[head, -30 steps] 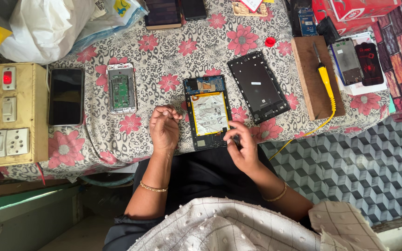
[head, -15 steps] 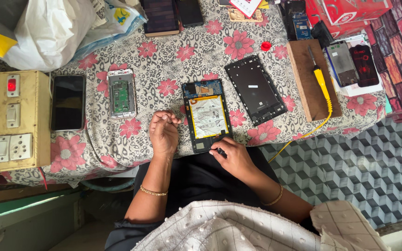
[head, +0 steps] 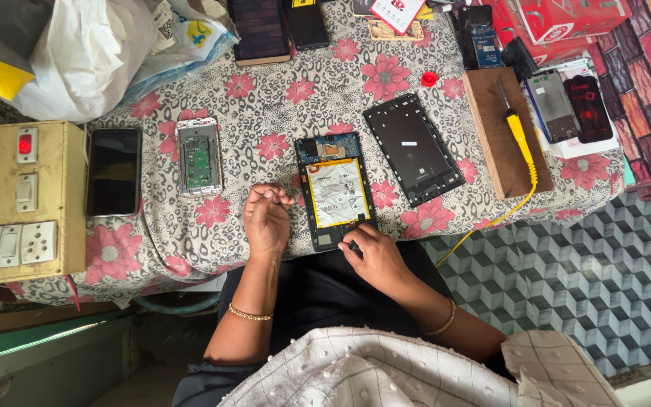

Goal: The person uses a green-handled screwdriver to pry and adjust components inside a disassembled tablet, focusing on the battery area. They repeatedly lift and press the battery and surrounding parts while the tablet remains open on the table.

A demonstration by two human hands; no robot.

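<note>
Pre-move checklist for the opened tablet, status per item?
1. Opened tablet flat on the flowered cloth: ok.
2. Right hand at the tablet's lower edge, fingertips on a small dark part: ok; whether it holds a tool, cannot tell.
3. Left hand beside the tablet, curled, not bracing it: not ok.
4. Removed black back cover set aside, apart from the tablet: ok.
5. Yellow-handled soldering iron parked on the wooden block: ok; powered or not, cannot tell.

A work table [head: 295, 98] covered with a leopard-print cloth scattered with pink flowers fills the upper view. A yellowed switchboard [head: 16, 203] with 1 red switch sits at its left end. Grey, geometric cube-patterned floor tiles [head: 566, 286] lie to the right, in even daylight.
</note>
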